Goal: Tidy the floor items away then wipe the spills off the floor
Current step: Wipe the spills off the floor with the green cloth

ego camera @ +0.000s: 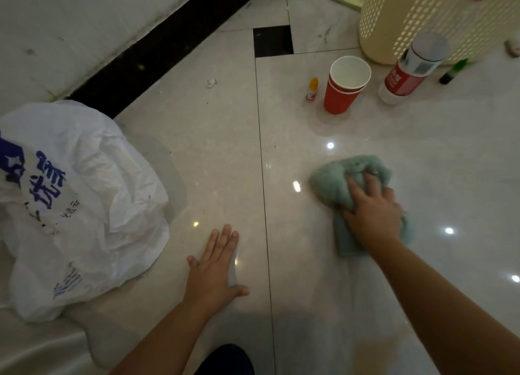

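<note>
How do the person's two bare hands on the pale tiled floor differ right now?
The left hand lies flat on the pale tiled floor with its fingers straight and holds nothing. The right hand curls its fingers into a crumpled teal terry cloth. The left hand sits beside the white plastic bag, while the right hand is nearer the red paper cups. Both hands are palm down at floor level.

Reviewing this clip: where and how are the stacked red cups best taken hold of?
Probably wrap a hand round the red cups just below the rim, coming from the near side. They stand upright and nested, with bare floor in front, while a small bottle crowds their left and a big bottle stands to their right.
</note>
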Demonstrator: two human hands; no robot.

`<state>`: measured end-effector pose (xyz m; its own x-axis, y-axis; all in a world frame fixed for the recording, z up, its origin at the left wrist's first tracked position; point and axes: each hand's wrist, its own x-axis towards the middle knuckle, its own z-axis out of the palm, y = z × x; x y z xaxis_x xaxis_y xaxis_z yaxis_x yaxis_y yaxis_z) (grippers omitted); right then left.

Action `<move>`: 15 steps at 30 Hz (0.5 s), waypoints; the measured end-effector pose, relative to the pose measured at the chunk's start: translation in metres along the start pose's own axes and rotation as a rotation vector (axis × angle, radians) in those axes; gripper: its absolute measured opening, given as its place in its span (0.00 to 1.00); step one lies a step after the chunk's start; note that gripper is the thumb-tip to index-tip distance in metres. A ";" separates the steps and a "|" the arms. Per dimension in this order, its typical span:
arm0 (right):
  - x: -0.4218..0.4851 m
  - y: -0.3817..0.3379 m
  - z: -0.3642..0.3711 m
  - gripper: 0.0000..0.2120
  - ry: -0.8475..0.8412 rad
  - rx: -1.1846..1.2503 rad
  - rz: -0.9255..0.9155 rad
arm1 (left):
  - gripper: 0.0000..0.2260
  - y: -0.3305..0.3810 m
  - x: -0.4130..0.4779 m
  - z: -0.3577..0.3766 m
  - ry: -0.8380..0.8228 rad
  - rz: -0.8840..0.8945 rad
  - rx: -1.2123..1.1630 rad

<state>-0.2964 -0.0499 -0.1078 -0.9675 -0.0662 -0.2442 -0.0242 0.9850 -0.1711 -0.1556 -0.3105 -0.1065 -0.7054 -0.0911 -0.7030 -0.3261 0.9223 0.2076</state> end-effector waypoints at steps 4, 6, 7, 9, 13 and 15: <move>-0.026 -0.005 0.004 0.31 -0.068 -0.011 0.190 | 0.53 0.002 -0.002 -0.002 -0.009 0.002 -0.004; -0.047 -0.032 0.012 0.34 -0.099 0.045 0.175 | 0.52 0.003 -0.002 -0.003 -0.008 0.012 -0.008; -0.059 -0.046 0.018 0.35 -0.109 0.042 0.121 | 0.52 0.002 -0.002 -0.003 -0.004 0.015 -0.008; -0.078 -0.063 0.026 0.37 -0.151 -0.040 -0.006 | 0.52 0.002 -0.002 -0.002 0.009 0.016 -0.011; -0.076 -0.038 0.018 0.34 -0.162 -0.148 -0.182 | 0.52 0.003 -0.003 -0.002 0.025 0.018 -0.014; -0.063 -0.007 0.011 0.32 -0.134 -0.120 -0.142 | 0.52 0.003 -0.004 -0.001 0.035 0.020 -0.029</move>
<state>-0.2324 -0.0541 -0.1019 -0.9104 -0.2181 -0.3516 -0.1952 0.9757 -0.0997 -0.1546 -0.3074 -0.1023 -0.7332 -0.0862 -0.6745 -0.3296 0.9127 0.2416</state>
